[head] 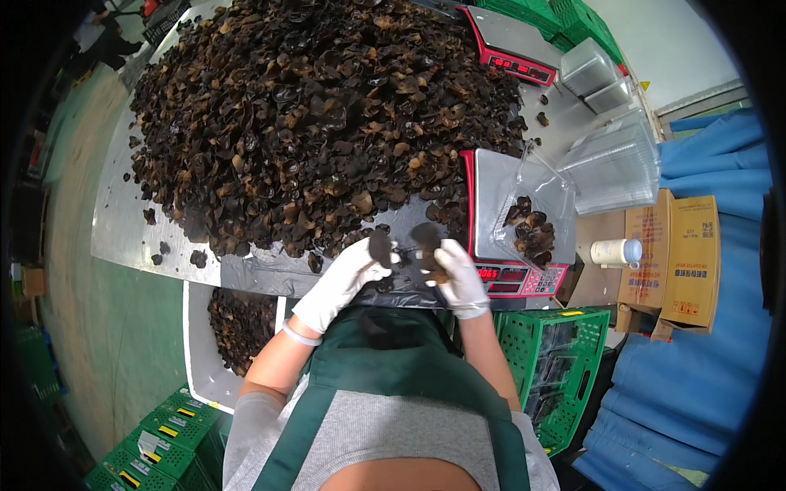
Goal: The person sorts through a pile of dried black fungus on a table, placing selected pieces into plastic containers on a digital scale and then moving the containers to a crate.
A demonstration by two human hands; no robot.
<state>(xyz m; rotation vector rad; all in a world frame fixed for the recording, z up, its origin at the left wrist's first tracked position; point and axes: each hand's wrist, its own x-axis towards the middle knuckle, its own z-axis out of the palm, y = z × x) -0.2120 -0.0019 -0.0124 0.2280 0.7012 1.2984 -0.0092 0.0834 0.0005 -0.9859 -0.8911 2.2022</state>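
Both of my hands wear white gloves and are held over the near edge of a metal table, in front of a large heap of dark wood ear mushrooms (319,116). My left hand (353,276) grips a dark mushroom piece (381,247) between thumb and fingers. In my right hand (457,276) are brown mushroom pieces (428,245), somewhat blurred. Just right of that hand stands a red digital scale (491,215) with a lit display. On its plate rests a clear plastic clamshell box (509,236), lid raised, partly filled with mushrooms (533,236).
Stacked clear boxes (614,162) and a second scale (513,37) stand along the right side. A white bin (195,344) with mushrooms is below left. Green crates (589,380) flank me low down. Beyond are a cardboard box (691,264) and a bottle (614,251).
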